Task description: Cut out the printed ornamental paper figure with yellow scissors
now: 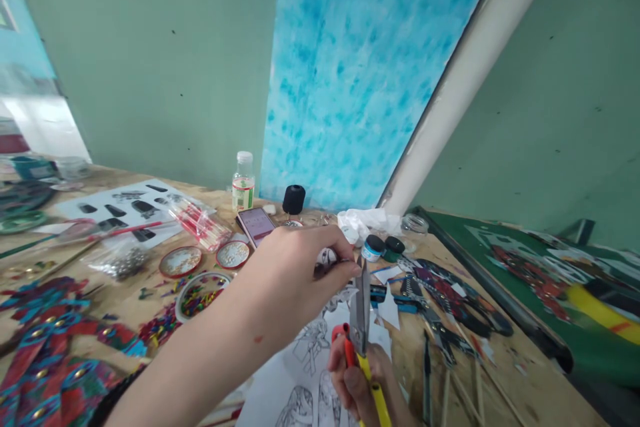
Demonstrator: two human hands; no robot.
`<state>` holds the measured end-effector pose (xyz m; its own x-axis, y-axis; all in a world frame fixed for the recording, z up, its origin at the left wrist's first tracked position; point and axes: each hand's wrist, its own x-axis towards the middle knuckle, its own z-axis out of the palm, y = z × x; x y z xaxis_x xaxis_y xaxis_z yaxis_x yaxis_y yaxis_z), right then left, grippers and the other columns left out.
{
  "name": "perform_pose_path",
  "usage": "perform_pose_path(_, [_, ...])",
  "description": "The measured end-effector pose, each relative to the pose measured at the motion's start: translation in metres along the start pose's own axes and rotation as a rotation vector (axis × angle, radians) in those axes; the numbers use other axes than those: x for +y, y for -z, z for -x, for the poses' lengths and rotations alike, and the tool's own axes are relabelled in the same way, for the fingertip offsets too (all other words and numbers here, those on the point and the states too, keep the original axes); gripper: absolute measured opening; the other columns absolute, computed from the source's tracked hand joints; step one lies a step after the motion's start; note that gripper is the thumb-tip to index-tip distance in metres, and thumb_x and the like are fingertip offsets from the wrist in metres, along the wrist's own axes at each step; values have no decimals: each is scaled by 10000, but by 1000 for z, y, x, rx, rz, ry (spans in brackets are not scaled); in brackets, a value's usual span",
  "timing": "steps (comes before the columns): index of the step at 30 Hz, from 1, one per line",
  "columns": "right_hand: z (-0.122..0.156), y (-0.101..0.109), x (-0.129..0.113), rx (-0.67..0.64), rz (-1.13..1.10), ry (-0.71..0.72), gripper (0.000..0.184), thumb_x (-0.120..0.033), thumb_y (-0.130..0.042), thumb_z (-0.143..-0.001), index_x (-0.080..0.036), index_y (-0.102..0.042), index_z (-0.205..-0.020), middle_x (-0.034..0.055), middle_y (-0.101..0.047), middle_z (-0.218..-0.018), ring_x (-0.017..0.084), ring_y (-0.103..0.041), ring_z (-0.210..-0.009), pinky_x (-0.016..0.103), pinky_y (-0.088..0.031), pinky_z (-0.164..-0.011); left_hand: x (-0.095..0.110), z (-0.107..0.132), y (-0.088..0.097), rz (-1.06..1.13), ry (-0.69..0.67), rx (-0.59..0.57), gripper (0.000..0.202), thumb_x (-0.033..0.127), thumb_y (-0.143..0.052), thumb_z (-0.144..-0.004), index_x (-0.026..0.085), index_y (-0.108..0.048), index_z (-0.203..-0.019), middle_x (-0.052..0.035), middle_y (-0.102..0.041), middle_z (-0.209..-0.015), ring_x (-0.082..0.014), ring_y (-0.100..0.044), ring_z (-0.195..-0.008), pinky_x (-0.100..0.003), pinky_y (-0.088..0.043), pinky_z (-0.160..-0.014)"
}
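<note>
My right hand [357, 383] sits at the bottom centre, fingers wrapped round the red and yellow handles of a pair of scissors [361, 310] whose blades point up. My left hand [295, 273] reaches in from the lower left, its fingertips pinched together right at the blade tips on a small piece that I cannot make out. Below both hands lies a white sheet with black line drawings [305, 373] on the wooden table [520, 387].
Behind the hands are a phone [256, 224], a small clear bottle [243, 181], a black spool [293, 199], paint pots [373, 247], round bead dishes [199, 293] and a bag of sticks [200, 220]. Painted cut-out figures lie left [45, 340] and right [450, 293]. A green board [540, 267] runs along the right.
</note>
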<state>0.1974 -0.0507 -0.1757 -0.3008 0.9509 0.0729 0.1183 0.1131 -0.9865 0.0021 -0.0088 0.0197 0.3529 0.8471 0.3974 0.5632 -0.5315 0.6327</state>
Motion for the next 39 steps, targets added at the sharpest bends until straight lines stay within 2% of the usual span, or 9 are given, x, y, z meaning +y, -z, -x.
perform_pose_path(5, [-3, -1, -3, -37, 7, -24, 725, -910, -487, -811, -190, -570, -833, -64, -410, -506, 81, -318, -405, 224, -252, -409, 0, 2, 4, 9, -37, 20, 60, 230, -693, -891, 245, -742, -860, 31, -746, -761, -149, -653, -654, -269, -455, -621])
perform_pose_path(11, [-6, -1, 16, 69, -87, 10, 686, -863, -558, -825, -179, -609, -847, -63, -429, -501, 71, -313, -388, 202, -213, -383, 1, 2, 6, 60, 7, 21, 95, 266, -659, -926, 229, -718, -861, 20, -760, -894, -129, -635, -664, -260, -429, -582])
perform_pose_path(16, [-13, 1, 27, 194, -316, 44, 606, -770, -605, -878, -166, -638, -897, -58, -479, -513, 47, -295, -329, 176, -196, -338, -10, -5, -4, 308, 66, -74, 89, 249, -623, -939, 192, -690, -928, -23, -748, -921, -152, -666, -786, -256, -482, -639])
perform_pose_path(19, [-21, 2, 22, 199, -374, 8, 595, -762, -653, -844, -170, -631, -904, -50, -521, -528, 57, -362, -331, 165, -257, -343, -24, -11, -14, 494, 131, -146, 80, 247, -658, -921, 168, -648, -914, -10, -707, -808, -131, -628, -715, -246, -443, -617])
perform_pose_path(23, [-28, 5, 5, 311, -141, -91, 554, -746, -643, -844, -193, -627, -877, -36, -561, -557, 109, -447, -379, 211, -330, -379, -40, -16, -23, 748, 230, -85, 168, 307, -747, -884, 158, -669, -884, -3, -685, -799, -115, -583, -700, -241, -403, -629])
perform_pose_path(26, [-29, 13, -4, 304, 210, -26, 306, -532, -671, -877, -228, -631, -871, 12, -688, -703, 208, -644, -597, 285, -484, -551, -42, -17, -22, 827, 242, 21, 214, 338, -822, -820, 154, -716, -849, -23, -681, -826, -121, -564, -738, -236, -407, -649])
perform_pose_path(30, [-29, 21, 0, 262, 548, -17, 90, -307, -682, -850, -269, -606, -879, 6, -735, -764, 237, -717, -694, 296, -489, -597, -39, -8, -22, 828, 258, 164, 272, 412, -821, -824, 177, -694, -871, 11, -579, -757, -98, -474, -651, -212, -368, -555])
perform_pose_path(35, [-31, 21, 18, 212, 739, 68, 222, -156, -719, -772, -226, -614, -955, 78, -759, -848, 297, -732, -766, 341, -502, -646, -51, 32, -56, 840, 387, 247, 238, 385, -709, -947, 166, -635, -1001, 14, -584, -862, -83, -506, -626, -191, -432, -530])
perform_pose_path(39, [-30, 24, 20, 125, 719, 184, 372, -170, -735, -772, -190, -606, -1120, 152, -746, -1094, 338, -701, -1034, 422, -538, -856, -68, 64, -93, 830, 522, 235, 265, 335, -643, -1007, 139, -640, -1185, -65, -681, -1060, -166, -676, -813, -319, -596, -691])
